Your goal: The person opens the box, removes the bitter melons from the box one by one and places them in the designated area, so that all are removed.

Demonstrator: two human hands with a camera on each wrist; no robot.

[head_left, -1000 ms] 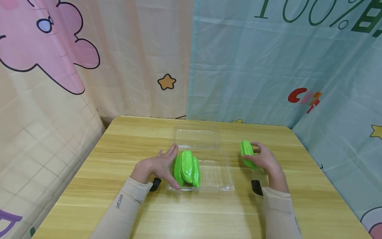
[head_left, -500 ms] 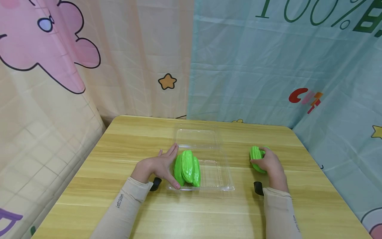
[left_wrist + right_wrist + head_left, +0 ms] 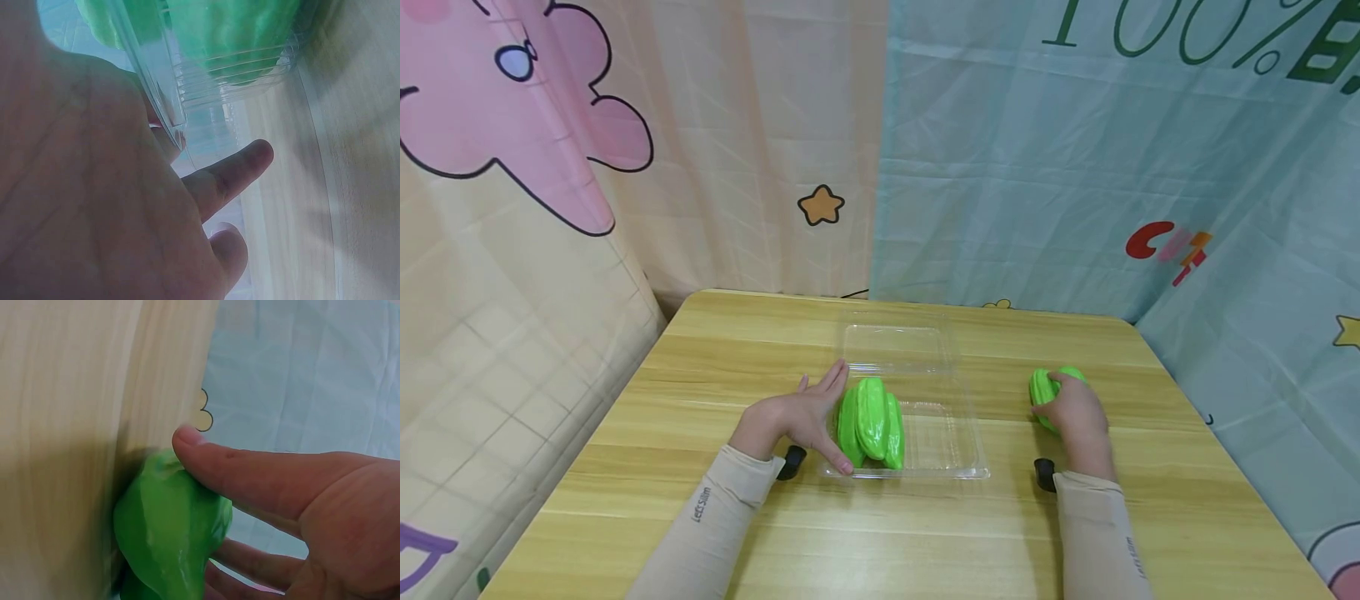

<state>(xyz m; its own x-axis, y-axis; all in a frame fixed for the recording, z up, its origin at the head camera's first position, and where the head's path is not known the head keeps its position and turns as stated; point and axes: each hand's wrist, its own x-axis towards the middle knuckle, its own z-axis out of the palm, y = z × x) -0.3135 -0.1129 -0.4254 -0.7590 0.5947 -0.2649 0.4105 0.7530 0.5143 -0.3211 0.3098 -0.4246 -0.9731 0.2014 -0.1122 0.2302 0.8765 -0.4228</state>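
Right hand: shifted farther from the clear container than a second ago, a ridged green piece moving with it, while the left hand has stayed put.
Sleeves, nearest: two beige sleeves reach in over the wooden table, a black wrist piece showing beside each cuff.
Left hand's spread: fingers extended and thumb well apart from them, the hand braced against the container's left side, thumb at the near rim; it grips no fruit-like piece.
Green cluster: glossy green pieces lie side by side in the container's left part, just beside that hand, the middle one seemingly raised above its neighbours.
Right hand's grip: thumb and fingers close around the green piece on the table's right side, thumb across it and fingers behind in the wrist view; whether the piece touches the wood cannot be told.
Second green piece: another shows just beyond the right hand, partly hidden by it.
Container lid: the transparent lid lies folded back toward the table's far edge.
Curtain, farthest: printed cloth hangs behind, beige at left and pale blue at right, with an orange star.
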